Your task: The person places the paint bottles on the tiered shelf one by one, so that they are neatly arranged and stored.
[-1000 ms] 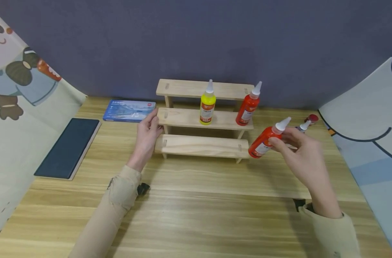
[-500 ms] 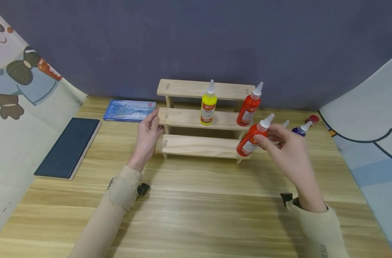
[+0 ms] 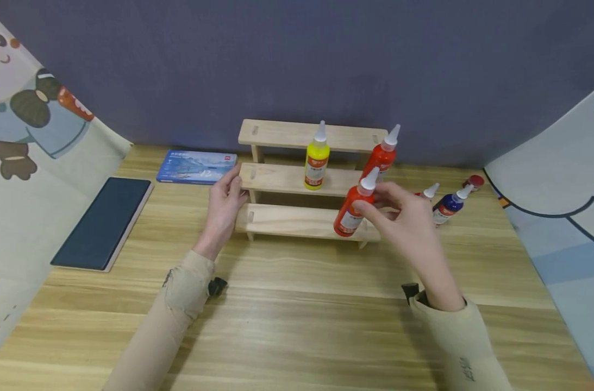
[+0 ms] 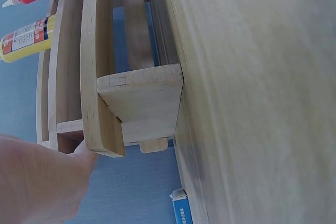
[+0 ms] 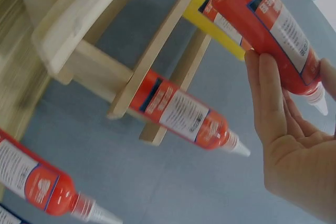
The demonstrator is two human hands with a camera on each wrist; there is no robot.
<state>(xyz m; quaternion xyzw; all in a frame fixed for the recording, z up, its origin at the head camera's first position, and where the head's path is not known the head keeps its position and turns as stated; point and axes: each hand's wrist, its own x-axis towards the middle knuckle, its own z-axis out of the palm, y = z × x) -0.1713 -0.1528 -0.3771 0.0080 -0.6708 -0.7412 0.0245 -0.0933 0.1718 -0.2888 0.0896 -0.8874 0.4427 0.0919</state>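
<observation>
A three-tier wooden shelf (image 3: 287, 218) stands near the back wall. My left hand (image 3: 222, 205) grips the left end of its middle tier. A red squeeze bottle (image 3: 349, 216) with a white pointed cap is pinched near its top by my right hand (image 3: 414, 228). The bottle leans over the right part of the lowest tier; whether its base touches the wood I cannot tell. On the middle tier stand a yellow bottle (image 3: 317, 165) and, at its right end, another red bottle (image 3: 382, 157), partly hidden by the held one. The right wrist view shows the held bottle (image 5: 278, 32) between fingers and thumb.
Right of the shelf stand a dark blue bottle (image 3: 449, 206) and another red bottle (image 5: 39, 177), mostly hidden in the head view. Behind them is a small red jar (image 3: 474, 181). A blue flat box (image 3: 196, 167) and a dark flat panel (image 3: 103, 222) lie to the left.
My right hand has carried the red bottle leftward, from beside the shelf's right end to over the lowest tier. The left hand has stayed in place on the shelf.
</observation>
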